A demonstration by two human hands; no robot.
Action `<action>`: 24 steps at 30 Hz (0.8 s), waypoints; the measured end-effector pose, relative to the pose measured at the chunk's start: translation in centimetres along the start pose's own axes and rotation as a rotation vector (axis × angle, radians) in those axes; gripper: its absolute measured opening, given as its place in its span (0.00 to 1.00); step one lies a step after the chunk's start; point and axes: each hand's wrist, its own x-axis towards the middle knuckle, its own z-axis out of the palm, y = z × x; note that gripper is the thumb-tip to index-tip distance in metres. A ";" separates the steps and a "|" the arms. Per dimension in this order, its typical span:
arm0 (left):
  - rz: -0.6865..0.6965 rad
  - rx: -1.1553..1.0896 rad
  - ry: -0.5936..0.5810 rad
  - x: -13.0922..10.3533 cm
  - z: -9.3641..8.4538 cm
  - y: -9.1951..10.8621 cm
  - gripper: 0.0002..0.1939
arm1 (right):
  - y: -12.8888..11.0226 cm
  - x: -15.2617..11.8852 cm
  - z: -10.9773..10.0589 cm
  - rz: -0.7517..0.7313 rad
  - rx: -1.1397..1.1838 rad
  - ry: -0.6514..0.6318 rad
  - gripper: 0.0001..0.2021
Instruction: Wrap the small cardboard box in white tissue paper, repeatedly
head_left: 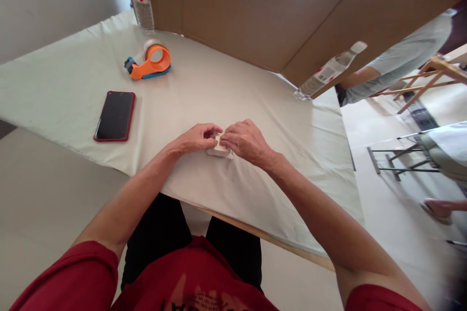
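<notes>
A small white object [220, 151], boxy in outline, rests on the cloth-covered table near its front edge; its exact kind is hard to make out. From the left, my left hand [200, 138] grips its side with thumb and curled fingers. My right hand [246, 141] bends over it from the right, fingertips pinched together at its top. Whatever lies under the right fingertips is hidden by them.
An orange and blue tape dispenser [150, 62] lies at the back left, with a red-cased phone [115, 116] nearer. Water bottles [140, 0] [330, 72] stand against a tall cardboard panel [233, 9]. Beyond the right edge are a person's sleeve [408, 53] and a folding stool [404, 155].
</notes>
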 end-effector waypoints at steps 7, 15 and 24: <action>-0.018 -0.021 -0.001 0.2 0.0 -0.2 0.25 | 0.6 0.0 1.2 0.162 0.066 0.121 0.11; -0.025 -0.009 0.011 0.1 0.0 0.0 0.24 | 0.6 -1.5 -0.1 0.018 0.154 0.072 0.09; -0.034 -0.036 -0.010 0.1 0.1 0.1 0.24 | 0.8 -0.3 1.2 0.037 0.129 0.035 0.12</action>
